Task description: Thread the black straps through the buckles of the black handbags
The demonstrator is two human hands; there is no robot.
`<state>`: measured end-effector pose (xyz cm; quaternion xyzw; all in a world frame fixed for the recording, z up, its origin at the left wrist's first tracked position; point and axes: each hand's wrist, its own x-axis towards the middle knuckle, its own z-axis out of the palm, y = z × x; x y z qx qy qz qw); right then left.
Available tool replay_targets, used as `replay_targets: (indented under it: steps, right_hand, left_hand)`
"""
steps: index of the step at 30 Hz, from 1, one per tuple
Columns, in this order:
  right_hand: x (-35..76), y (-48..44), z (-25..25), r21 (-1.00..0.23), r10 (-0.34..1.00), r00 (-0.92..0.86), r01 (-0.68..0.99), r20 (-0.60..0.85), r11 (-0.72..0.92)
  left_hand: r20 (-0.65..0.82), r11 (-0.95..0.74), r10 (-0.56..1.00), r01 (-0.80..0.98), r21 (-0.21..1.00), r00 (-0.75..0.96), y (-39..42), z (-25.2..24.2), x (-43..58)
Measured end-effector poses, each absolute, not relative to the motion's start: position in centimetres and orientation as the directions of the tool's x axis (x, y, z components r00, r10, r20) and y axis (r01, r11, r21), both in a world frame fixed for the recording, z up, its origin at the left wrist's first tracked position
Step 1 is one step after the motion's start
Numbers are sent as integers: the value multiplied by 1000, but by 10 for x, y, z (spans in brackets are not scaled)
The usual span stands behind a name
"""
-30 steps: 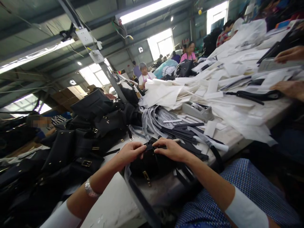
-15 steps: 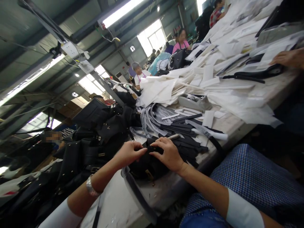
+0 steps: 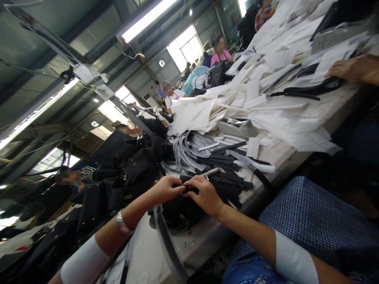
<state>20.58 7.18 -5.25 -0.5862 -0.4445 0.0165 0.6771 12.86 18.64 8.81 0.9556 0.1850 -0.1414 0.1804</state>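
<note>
A black bag (image 3: 175, 213) with gold-coloured metal fittings rests on the table in front of me. Both hands meet at its top edge. My left hand (image 3: 166, 190) is closed, thumb and fingers pinching the black material. Close against it, my right hand (image 3: 205, 194) also pinches the bag's top; its fingers hide the exact spot. A strap in clear plastic (image 3: 167, 240) curves down from the bag's near side across the table. Just beyond my right hand lies a slim whitish tool (image 3: 211, 172), its kind unclear.
Black strips (image 3: 225, 163) and plastic-wrapped straps (image 3: 185, 148) lie behind the bag. Black bags (image 3: 100, 197) are heaped on the left. White sheets (image 3: 195, 112) cover the table beyond, around a grey box (image 3: 233, 127). A co-worker's hand (image 3: 349, 70) rests on materials at right.
My view has shifted slightly, so the scene sits a little further left. My fingertips have drawn closer together at the bag's top. The co-worker's hand reaches further into view.
</note>
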Motion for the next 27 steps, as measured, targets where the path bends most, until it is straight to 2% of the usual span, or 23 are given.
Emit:
replay_targets:
  steps: [5,12,14,20,24,27]
  right_hand:
    - [209,66,-49,-865,595,631,412,498,287]
    - [220,65,-45,-962,716,642,188,274,199]
    - [224,64,-45,-974,763,607,120,224,191]
    - [235,57,-40,-986,879,461,-40,123,160]
    - [235,56,-36,-986,881,452,-6,144,164]
    - [231,55,-35,-981,866,463,51,189,187]
  left_hand:
    - [-273,-902,279,349,256,921,186,85,134]
    - [-1,-930,363,362,57,932,180,69,114]
    - [46,-928,371,369,40,928,179,64,109]
    - [23,-959,258,253,131,966,180,54,100]
    - [39,-947,260,247,205,965,178,51,93]
    - [-9,-900,264,249,358,965,174,53,89]
